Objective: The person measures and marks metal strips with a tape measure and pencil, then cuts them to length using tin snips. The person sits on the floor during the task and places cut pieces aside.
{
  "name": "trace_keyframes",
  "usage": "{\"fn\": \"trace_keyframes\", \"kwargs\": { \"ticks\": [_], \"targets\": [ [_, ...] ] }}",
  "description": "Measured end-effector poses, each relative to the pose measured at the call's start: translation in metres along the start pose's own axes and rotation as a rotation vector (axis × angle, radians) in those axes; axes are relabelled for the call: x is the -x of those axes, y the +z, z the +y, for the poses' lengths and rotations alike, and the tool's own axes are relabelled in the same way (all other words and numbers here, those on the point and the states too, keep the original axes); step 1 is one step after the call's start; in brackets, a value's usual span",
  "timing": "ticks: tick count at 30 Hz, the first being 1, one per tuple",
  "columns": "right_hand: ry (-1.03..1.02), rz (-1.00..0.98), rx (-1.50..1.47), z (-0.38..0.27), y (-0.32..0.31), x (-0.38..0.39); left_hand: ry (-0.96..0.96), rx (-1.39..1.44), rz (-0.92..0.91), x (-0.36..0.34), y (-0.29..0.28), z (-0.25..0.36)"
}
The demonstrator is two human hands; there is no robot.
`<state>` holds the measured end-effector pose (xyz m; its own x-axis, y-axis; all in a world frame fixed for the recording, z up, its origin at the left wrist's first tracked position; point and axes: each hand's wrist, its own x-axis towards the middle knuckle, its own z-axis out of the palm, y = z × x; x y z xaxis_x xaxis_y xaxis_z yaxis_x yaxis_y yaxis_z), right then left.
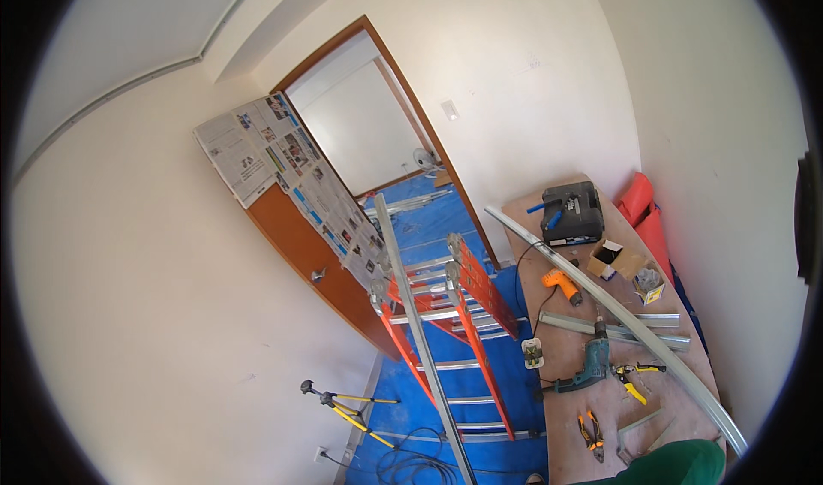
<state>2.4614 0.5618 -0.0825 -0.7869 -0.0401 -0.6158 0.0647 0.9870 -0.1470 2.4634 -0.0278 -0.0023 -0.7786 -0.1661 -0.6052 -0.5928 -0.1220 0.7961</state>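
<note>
Neither of my hands is in the picture. Green cloth (pixel 677 466) of clothing bulges in at the lower right, over the near end of a wooden worktable (pixel 566 451); whether it is a sleeve or a trouser leg I cannot tell. A long metal channel (pixel 617 309) runs lengthwise along the table. Beside it lie a teal corded drill (pixel 591 367), an orange heat-gun-shaped power tool (pixel 562 286), yellow-handled snips (pixel 633 385) and orange-and-black pliers (pixel 591 433). Shorter metal channels (pixel 651 335) rest under the long one.
An orange stepladder (pixel 480 356) stands on blue floor sheeting, with another long metal channel (pixel 411 313) slanting up in front of it. A yellow-legged tripod (pixel 347 412) and coiled black cable (pixel 416 459) are nearby. A door partly covered in newspaper (pixel 317 189) stands open. A black tool case (pixel 572 214) sits at the table's far end.
</note>
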Motion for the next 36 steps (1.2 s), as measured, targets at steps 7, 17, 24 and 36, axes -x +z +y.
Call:
{"fn": "trace_keyframes", "kwargs": {
  "ticks": [7,17,24,36],
  "targets": [
    [-0.085,0.054,0.03,-0.018,-0.023,-0.015,0.068,-0.047,-0.001,0.032,0.024,-0.012],
    [-0.187,0.151,0.111,-0.04,-0.043,0.004,0.167,-0.089,-0.019,0.102,0.042,-0.067],
    [-0.229,0.167,0.173,-0.048,-0.055,0.031,0.172,-0.122,0.021,0.157,0.009,-0.114],
    [-0.399,0.186,0.295,-0.007,-0.03,0.01,0.16,-0.198,0.125,0.225,0.0,-0.252]
  ]
}}
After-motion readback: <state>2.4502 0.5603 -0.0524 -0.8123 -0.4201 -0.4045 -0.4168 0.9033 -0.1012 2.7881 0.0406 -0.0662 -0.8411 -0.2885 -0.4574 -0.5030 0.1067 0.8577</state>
